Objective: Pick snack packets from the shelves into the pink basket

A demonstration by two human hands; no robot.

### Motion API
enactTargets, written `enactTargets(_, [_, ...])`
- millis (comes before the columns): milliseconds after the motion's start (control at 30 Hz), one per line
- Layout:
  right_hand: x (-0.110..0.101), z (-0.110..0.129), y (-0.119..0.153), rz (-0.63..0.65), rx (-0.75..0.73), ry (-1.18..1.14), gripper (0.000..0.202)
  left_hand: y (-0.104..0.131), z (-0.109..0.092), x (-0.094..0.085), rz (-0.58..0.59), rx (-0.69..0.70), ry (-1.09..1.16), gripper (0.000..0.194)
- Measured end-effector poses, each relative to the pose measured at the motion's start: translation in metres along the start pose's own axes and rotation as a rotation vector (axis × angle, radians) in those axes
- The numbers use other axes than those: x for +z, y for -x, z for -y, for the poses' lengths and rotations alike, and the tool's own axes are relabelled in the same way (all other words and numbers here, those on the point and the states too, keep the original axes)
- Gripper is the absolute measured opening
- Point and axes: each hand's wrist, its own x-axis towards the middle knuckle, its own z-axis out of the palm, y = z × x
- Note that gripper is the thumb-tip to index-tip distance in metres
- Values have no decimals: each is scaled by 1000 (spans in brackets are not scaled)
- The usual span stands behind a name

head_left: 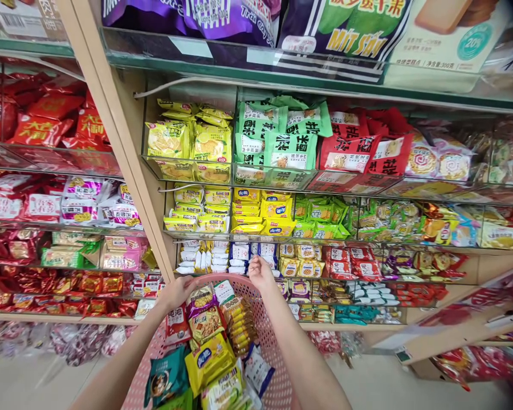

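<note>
Head view — left hand [175,291] gripping basket [263,322] — right hand [260,272] curled.

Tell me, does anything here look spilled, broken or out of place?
I see nothing spilled or broken. One slight oddity: a white cable curves, seemingly loose, above the yellow packs, below the glass shelf edge. The snacks in the pink basket lie jumbled, but that looks ordinary.
</note>
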Motion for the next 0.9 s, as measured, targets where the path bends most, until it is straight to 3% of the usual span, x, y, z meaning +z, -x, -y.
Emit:
enactTargets(533, [-15, -10, -18, 104, 86, -303, 20, -1, 0, 1, -8, -1, -9, 59])
enactTargets(900, [-20, -13, -21, 143, 83, -340, 17, -2, 1, 1, -5, 3, -17, 59])
